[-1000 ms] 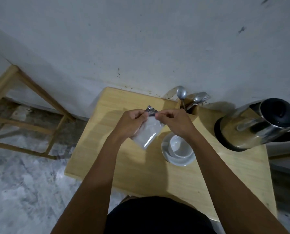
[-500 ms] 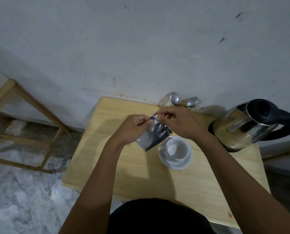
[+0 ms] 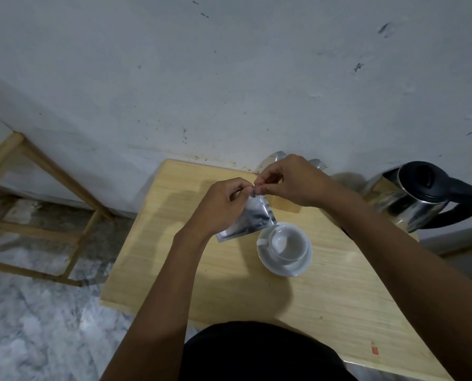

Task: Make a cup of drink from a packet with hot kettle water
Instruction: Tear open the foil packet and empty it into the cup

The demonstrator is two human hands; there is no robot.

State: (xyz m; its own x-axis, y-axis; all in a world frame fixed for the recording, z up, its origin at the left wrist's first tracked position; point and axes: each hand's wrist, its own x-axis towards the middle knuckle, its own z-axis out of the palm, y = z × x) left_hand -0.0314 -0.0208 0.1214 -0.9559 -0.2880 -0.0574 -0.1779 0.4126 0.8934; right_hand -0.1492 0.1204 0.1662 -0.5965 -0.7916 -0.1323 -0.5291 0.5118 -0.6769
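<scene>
A silver foil packet (image 3: pixel 250 220) hangs above the wooden table (image 3: pixel 229 284), held at its top edge by both hands. My left hand (image 3: pixel 221 207) pinches the top left corner. My right hand (image 3: pixel 289 180) pinches the top right part, fingertips nearly touching the left ones. Just right of and below the packet a white cup (image 3: pixel 287 243) stands on a white saucer (image 3: pixel 284 266); the cup looks empty. A steel kettle (image 3: pixel 418 196) with a black lid and handle stands at the table's far right.
Spoons and a fork (image 3: pixel 317 163) stick up behind my right hand, by the wall. A wooden frame (image 3: pixel 37 188) stands on the marble floor to the left. A small red mark (image 3: pixel 375 351) sits near the table's front right edge.
Both hands kept hold of the packet's top and shifted slightly toward the wall; the packet tilted and swung a little. The camera view shifted, so cup and kettle sit differently in frame.
</scene>
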